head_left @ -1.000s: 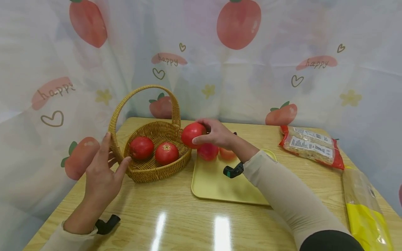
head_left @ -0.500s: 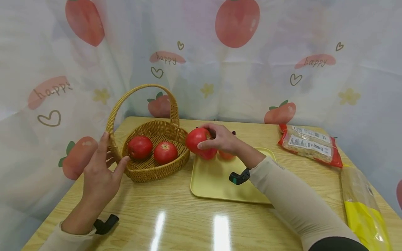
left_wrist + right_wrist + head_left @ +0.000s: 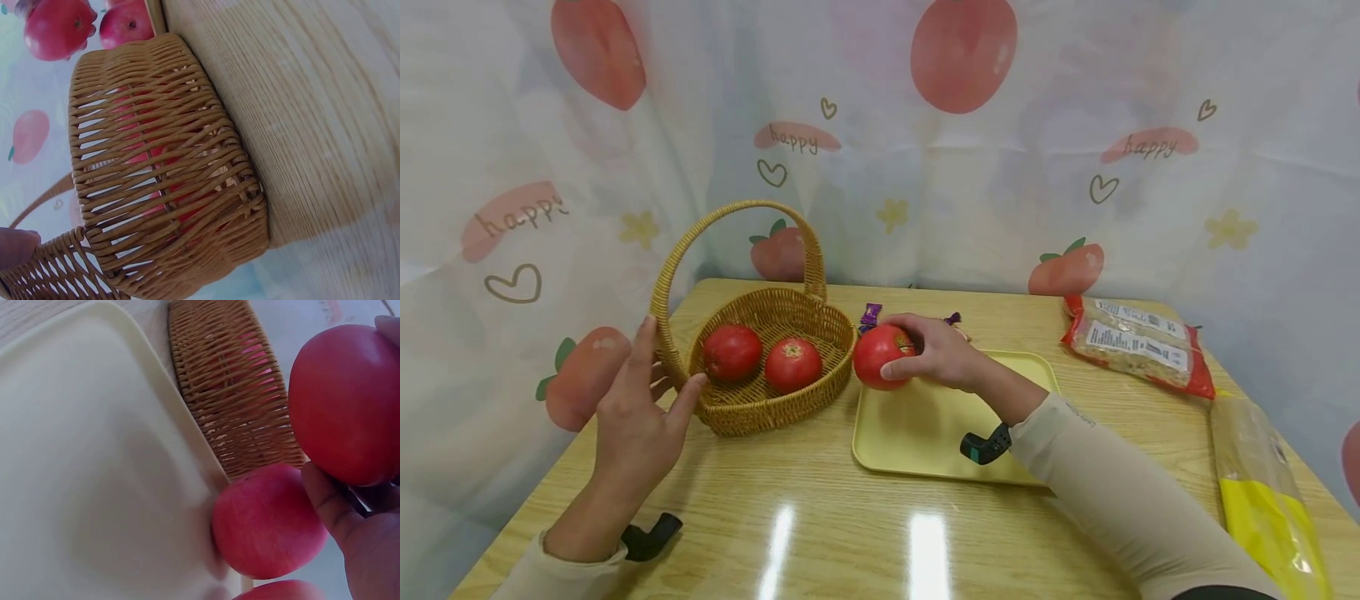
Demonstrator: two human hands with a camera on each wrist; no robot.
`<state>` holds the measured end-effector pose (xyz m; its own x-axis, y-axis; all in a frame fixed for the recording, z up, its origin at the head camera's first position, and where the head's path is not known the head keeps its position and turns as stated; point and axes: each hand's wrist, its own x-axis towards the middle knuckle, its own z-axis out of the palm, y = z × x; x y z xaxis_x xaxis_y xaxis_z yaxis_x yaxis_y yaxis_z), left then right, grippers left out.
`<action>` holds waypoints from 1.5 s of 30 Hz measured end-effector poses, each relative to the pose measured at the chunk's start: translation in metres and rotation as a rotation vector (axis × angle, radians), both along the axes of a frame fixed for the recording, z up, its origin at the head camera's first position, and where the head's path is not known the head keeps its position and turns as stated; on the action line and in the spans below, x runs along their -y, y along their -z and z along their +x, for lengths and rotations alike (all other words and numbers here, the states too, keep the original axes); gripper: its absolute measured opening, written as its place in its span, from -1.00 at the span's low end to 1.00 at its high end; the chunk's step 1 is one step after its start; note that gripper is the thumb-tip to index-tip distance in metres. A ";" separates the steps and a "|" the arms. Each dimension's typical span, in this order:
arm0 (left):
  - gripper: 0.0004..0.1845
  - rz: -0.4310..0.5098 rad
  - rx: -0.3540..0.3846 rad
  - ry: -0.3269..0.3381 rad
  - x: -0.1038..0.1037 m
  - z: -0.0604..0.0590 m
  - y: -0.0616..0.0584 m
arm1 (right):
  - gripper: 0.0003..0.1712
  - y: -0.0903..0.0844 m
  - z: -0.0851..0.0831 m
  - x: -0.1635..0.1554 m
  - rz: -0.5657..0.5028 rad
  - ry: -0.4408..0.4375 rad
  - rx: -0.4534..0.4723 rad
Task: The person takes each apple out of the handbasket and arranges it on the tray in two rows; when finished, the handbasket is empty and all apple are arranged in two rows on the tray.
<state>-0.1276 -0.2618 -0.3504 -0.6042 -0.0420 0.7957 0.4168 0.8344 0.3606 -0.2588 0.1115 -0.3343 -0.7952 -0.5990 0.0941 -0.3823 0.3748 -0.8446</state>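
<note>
My right hand (image 3: pixel 936 350) grips a smooth red tomato (image 3: pixel 882 357) over the back left part of the yellow tray (image 3: pixel 940 450); its stem end shows beside my fingers. In the right wrist view a pinkish-red round fruit (image 3: pixel 269 522) sits below the tomato at the tray's edge, with part of another red fruit (image 3: pixel 284 590) beside it. A wicker basket (image 3: pixel 775 415) with a tall handle stands left of the tray, holding two red round fruits (image 3: pixel 732 352). My left hand (image 3: pixel 638 425), fingers extended and spread, touches the basket's left side at the handle's foot.
Purple-wrapped candies (image 3: pixel 870 315) lie behind the tray. At the right, a red-edged clear food packet (image 3: pixel 1138 346) lies on the wooden table (image 3: pixel 820 517), with a clear and yellow bag (image 3: pixel 1262 500) in front of it. A printed curtain (image 3: pixel 1000 183) hangs behind.
My right hand has carried the tomato from beside the basket's right rim rightward and down over the tray. Purple candies have come into sight behind it. My left hand stays at the basket.
</note>
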 end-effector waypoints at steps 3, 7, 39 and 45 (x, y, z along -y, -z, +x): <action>0.11 0.000 -0.003 0.006 0.000 0.000 0.000 | -0.20 0.004 0.001 -0.002 0.001 0.006 -0.009; 0.10 0.006 0.006 0.007 -0.001 0.000 0.000 | -0.19 0.010 0.005 -0.004 0.014 0.009 -0.011; 0.10 0.021 0.005 0.012 0.000 0.000 0.000 | -0.22 0.046 0.034 0.000 0.143 0.054 -0.015; 0.10 0.022 0.001 0.013 0.000 0.000 0.000 | -0.22 0.044 0.034 -0.002 0.142 0.030 -0.029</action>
<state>-0.1278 -0.2619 -0.3506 -0.6056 -0.0511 0.7941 0.4276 0.8208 0.3788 -0.2253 0.1131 -0.3788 -0.8113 -0.5836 0.0332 -0.3925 0.5018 -0.7708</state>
